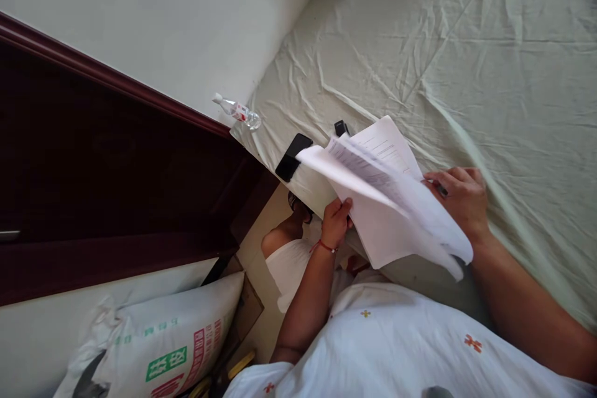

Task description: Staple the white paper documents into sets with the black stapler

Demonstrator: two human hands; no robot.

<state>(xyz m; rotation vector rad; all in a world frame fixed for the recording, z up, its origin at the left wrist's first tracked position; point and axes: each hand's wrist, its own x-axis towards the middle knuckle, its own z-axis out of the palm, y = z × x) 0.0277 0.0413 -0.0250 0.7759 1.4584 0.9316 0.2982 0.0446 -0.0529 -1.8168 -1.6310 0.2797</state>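
Printed paper sheets [389,221] lie partly on the bed and partly over its edge, with the upper pages lifted, curled and blurred by motion. At their near left edge, my left hand [336,222] is closed, its thumb on top of the paper. My right hand [464,196] rests beside the right side of the pages, fingers bent and fingertips at the paper's edge. A short dark pen-like object [441,189] shows between those fingers; most of it is hidden. Underneath, another page with printed lines [385,143] lies on the sheet.
A black phone [293,157] and a small black object [341,128] lie on the wrinkled bedsheet [504,62]. Near the wall, a clear bottle [239,112] lies at the bed's corner. Dark wooden furniture [102,155] and a printed white sack [172,342] are on the left.
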